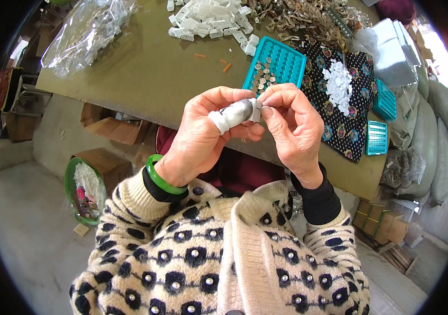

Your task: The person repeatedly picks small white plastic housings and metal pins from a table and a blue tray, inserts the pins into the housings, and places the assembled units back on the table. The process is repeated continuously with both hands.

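Note:
My left hand [189, 128], with a green bangle on its wrist, is closed around a short silver-grey cylinder [234, 112] with a white ringed end. At the cylinder's other end sits a small white plastic piece [256, 110], steadied by my left fingertips. Thumb and forefinger of my right hand [297, 128] pinch together right at that white piece. Whatever lies between them is too small to make out. Just beyond my hands, small round metal discs [262, 73] lie in a teal tray [284, 58] with rows of hollows.
On the table [145, 63] are a heap of white plastic pieces [208, 20], a clear plastic bag [90, 34], tangled brown strips [308, 18] and a patterned cloth [352, 142] bearing white bits [338, 84]. A green basket [71, 191] stands on the floor at left.

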Demonstrator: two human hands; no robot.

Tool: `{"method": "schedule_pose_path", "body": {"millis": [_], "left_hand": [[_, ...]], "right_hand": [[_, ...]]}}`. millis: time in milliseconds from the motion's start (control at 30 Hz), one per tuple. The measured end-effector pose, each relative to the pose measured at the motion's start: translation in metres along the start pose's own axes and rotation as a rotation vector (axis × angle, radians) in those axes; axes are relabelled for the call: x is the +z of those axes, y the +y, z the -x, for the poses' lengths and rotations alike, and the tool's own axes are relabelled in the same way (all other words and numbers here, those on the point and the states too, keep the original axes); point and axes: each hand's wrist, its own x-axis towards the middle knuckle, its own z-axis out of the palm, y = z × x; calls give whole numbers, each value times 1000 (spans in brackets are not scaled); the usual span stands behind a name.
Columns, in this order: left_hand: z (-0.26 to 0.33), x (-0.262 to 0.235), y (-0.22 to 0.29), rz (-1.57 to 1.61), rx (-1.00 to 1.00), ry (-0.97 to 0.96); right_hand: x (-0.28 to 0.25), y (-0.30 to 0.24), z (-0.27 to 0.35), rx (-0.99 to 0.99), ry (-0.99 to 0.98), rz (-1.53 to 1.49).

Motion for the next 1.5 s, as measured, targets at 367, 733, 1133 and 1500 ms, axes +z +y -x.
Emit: {"method": "schedule_pose_path", "body": {"millis": [367,733,1133,1500], "left_hand": [[-3,5,-4,-43,-24,0],[-14,-7,11,64,-89,-8],[-34,-36,14,73,-125,135],[-30,-31,6,-65,-70,118]], "right_hand": [[-15,-1,-11,-112,-98,72],[-50,2,-70,-16,-307,401],[-91,104,-157,-54,-423,1048],[-80,102,-167,142,-471,1202]]}}
